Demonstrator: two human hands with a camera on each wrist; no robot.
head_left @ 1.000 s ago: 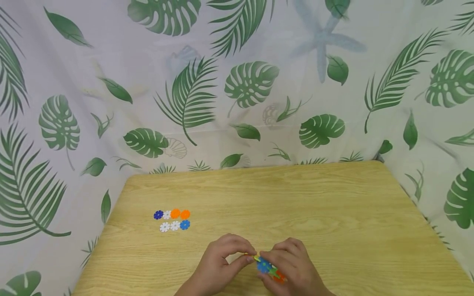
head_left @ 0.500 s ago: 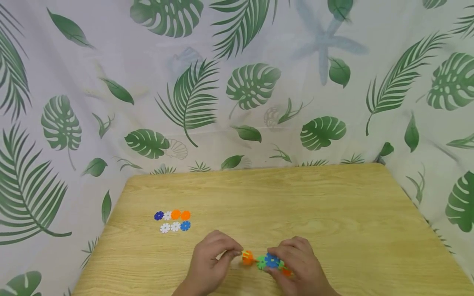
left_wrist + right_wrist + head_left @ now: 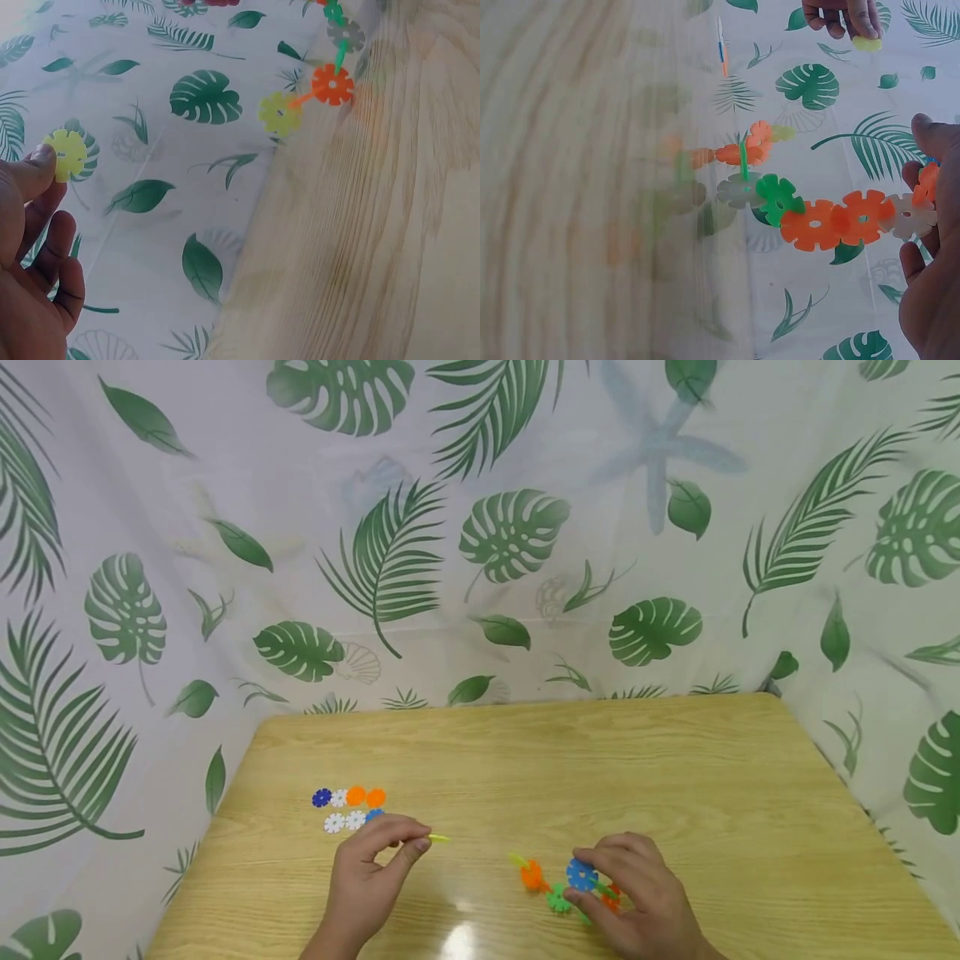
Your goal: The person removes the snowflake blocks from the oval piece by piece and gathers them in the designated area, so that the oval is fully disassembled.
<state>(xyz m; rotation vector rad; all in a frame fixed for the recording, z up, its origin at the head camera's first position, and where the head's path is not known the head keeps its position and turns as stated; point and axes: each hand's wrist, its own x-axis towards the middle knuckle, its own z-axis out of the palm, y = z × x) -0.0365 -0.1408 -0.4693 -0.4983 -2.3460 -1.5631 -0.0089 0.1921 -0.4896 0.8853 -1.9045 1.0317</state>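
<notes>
My left hand (image 3: 366,878) pinches a single yellow notched disc (image 3: 71,155) between thumb and fingertips, seen edge-on in the head view. To the right, my right hand (image 3: 643,893) grips a blue notched disc (image 3: 582,874), part of a chain of interlocked flower-shaped discs. An orange disc (image 3: 532,875) and a green disc (image 3: 558,898) hang from it on the left, and a yellow disc (image 3: 280,114) sits at the chain's end. In the right wrist view, orange discs (image 3: 810,225), a green disc (image 3: 778,200) and pale discs are linked together. The palm hides part of the chain.
Two short rows of loose discs lie at the left of the wooden table (image 3: 480,752): dark blue (image 3: 322,797), white (image 3: 333,822), orange (image 3: 356,796) and blue, the last partly behind my left hand. A leaf-print cloth (image 3: 495,535) hangs along the back and sides.
The left hand has come away from the chain and moved left, carrying a yellow disc. The right hand has shifted slightly right with the chain, which has spread into view.
</notes>
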